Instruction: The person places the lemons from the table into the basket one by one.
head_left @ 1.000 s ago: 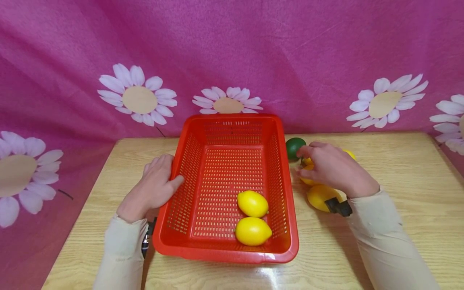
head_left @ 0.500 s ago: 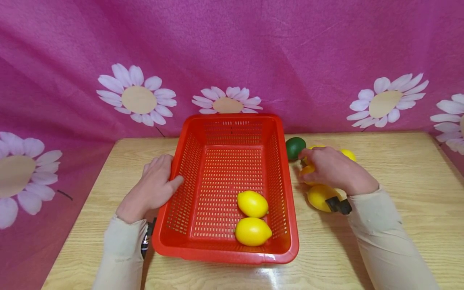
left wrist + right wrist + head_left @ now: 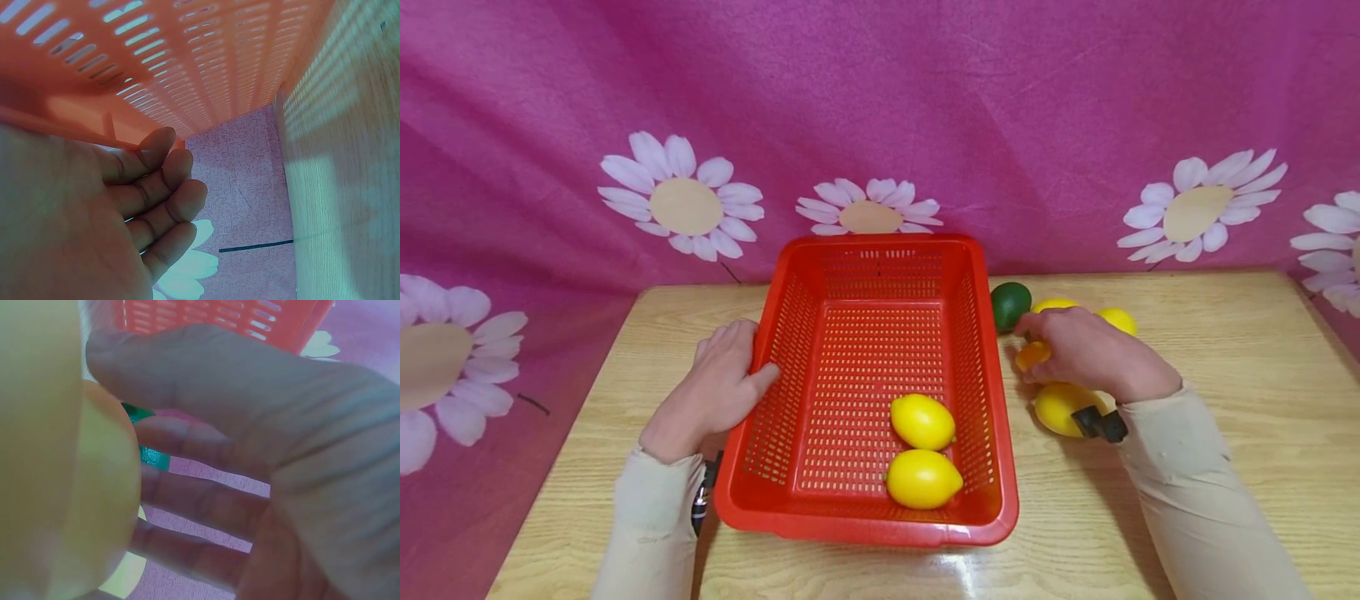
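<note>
In the head view, a red plastic basket (image 3: 880, 358) with slotted walls holds two lemons (image 3: 922, 422) near its front right. My left hand (image 3: 715, 392) grips the left rim, thumb over the inside and fingers outside; the left wrist view shows those fingers (image 3: 178, 200) bent under the rim. Right of the basket, my right hand (image 3: 1090, 350) holds a lemon (image 3: 1032, 357) between thumb and fingers, mostly covered in the head view. The right wrist view shows this lemon (image 3: 109, 487) against the fingertips. Another lemon (image 3: 1067, 408) lies under the right wrist.
A dark green fruit (image 3: 1011, 306) lies against the basket's right side. Behind my right hand are two more lemons (image 3: 1117, 321). The wooden table (image 3: 1247, 375) ends at a pink flowered cloth (image 3: 1000, 125) hanging behind.
My right thumb and fingers have closed around the lemon, which has shifted slightly left and tilted. More of the lemons behind shows. The left hand and basket have stayed in place.
</note>
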### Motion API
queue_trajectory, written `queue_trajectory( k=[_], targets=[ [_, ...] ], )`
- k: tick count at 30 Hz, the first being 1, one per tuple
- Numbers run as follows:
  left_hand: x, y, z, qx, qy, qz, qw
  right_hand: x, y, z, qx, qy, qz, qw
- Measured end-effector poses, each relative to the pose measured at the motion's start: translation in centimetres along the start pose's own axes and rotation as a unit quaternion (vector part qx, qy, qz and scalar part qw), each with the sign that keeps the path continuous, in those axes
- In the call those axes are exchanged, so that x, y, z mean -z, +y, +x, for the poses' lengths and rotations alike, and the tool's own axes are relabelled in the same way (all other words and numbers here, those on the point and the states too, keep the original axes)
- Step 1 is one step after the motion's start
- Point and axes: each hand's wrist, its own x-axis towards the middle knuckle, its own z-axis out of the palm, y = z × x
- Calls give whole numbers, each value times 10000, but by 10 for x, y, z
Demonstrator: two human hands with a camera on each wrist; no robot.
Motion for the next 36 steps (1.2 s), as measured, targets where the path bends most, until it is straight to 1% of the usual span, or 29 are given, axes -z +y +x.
queue_trajectory(
  k=[5, 12, 17, 25, 30, 33, 36],
  targets=[
    [0, -1, 0, -1, 8, 57, 10000, -2, -1, 1, 63, -22, -87, 9999],
    [-1, 0, 1, 8, 2, 0, 10000, -6, -3, 4, -12, -253, -41, 9997],
    [-2, -1, 1, 27, -42, -60, 10000, -10, -5, 5, 34, -258, -225, 9994],
    [-2, -1, 2, 35, -33, -17, 10000, -14, -9, 7, 272, -197, -469, 9983],
    [-2, -1, 1, 37, -20, -20, 10000, -17, -11, 9, 453, -237, -452, 9977],
    [-2, -1, 1, 43, -32, -27, 10000, -21, -13, 10, 491, -256, -367, 9978],
    [-2, -2, 1, 44, -45, -34, 10000, -24, -13, 11, 539, -212, -413, 9975]
  ],
)
